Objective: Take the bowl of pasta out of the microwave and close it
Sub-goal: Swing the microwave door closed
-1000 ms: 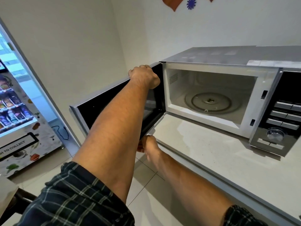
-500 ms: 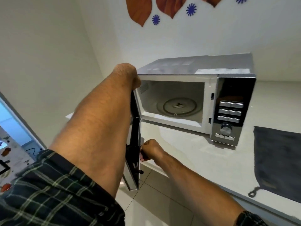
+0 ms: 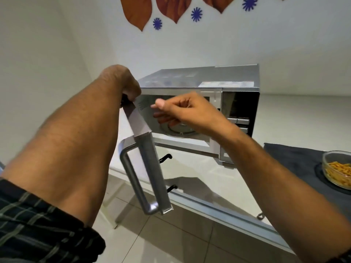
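The silver microwave [image 3: 199,78] stands on a pale counter [image 3: 199,173], its cavity open and showing only the glass turntable [image 3: 180,130]. Its door [image 3: 150,164], with a steel bar handle [image 3: 133,179], is swung partway toward the cavity. My left hand [image 3: 123,82] grips the door's top edge. My right hand [image 3: 182,111] hovers in front of the cavity, fingers loosely curled, thumb out, holding nothing. A glass bowl of pasta [image 3: 338,171] rests on a dark grey cloth [image 3: 296,164] at the right edge of the counter.
The microwave's control panel [image 3: 239,118] faces me on its right side. White walls meet in a corner behind, with brown leaf and blue flower decals [image 3: 157,23]. Tiled floor [image 3: 171,240] lies below the counter's front edge.
The door has swung from wide open to partly closed, my left hand staying on its top edge. My right hand rose from the door's lower edge to the cavity front. The bowl came into view.
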`<state>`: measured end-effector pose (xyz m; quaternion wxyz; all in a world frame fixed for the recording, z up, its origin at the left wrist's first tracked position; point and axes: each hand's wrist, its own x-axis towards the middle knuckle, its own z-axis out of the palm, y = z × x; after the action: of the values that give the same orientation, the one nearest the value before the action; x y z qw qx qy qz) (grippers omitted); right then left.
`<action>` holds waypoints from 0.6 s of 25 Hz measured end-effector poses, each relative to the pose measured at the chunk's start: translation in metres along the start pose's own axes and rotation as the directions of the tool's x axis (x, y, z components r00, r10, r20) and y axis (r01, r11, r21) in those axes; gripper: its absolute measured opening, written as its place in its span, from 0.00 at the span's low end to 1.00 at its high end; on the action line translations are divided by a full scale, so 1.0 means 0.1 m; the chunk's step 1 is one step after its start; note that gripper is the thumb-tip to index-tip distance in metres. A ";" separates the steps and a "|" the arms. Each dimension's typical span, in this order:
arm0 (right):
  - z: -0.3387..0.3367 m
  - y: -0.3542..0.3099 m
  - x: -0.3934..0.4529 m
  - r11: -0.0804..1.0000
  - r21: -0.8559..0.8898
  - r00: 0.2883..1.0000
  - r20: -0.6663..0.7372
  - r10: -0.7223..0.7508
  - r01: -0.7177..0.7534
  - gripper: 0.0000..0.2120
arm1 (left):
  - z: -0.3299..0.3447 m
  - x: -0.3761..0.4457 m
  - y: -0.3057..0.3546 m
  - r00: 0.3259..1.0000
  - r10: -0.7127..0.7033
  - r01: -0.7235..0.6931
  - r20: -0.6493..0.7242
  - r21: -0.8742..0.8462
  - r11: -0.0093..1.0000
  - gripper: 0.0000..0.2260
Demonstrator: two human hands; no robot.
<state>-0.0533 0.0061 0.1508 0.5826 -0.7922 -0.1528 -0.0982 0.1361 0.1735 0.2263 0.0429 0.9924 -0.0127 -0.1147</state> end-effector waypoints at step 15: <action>-0.42 -0.14 0.06 0.304 -0.951 0.979 -0.109 -0.171 -0.053 0.14 | 0.93 -0.53 0.48 0.713 0.183 -0.467 -0.676 -0.264 0.844 0.19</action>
<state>-0.0518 -0.0292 0.1774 0.0117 -0.9634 -0.0386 -0.2652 0.0628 0.1196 0.1524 0.2752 0.9205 -0.1519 0.2320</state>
